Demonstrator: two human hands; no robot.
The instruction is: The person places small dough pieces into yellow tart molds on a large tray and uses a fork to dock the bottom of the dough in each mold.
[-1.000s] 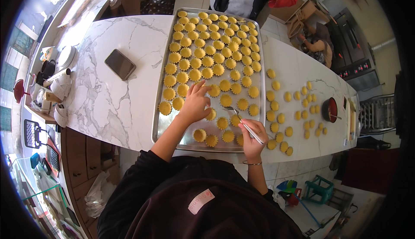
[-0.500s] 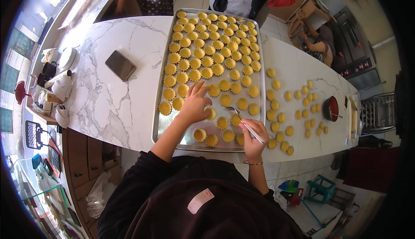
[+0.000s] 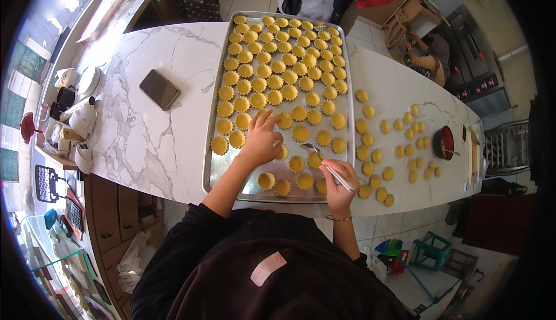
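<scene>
A large metal baking tray (image 3: 209,166) holds many yellow fluted tart shells (image 3: 300,133). My left hand (image 3: 262,139) is over its lower middle, fingers spread among the shells, and partly covers a tart shell (image 3: 282,153) beside the thumb. Whether the fingertips touch any shell I cannot tell. In my right hand (image 3: 340,188) is a fork (image 3: 329,168) with a white handle. The fork's tines point up and left, above the tray just left of a shell that the fork and hand partly hide.
Right of the tray, more yellow tart pieces (image 3: 388,173) lie on the marble counter (image 3: 188,45), near a dark red bowl (image 3: 443,142) with a utensil in it. A phone (image 3: 160,89) lies to the left. Other people stand across the counter; one person (image 3: 431,59) is low at the far right.
Both hands keep nearly the same place and pose. The view has shifted slightly. At the far left a person's arms have moved away, and a green item now shows there.
</scene>
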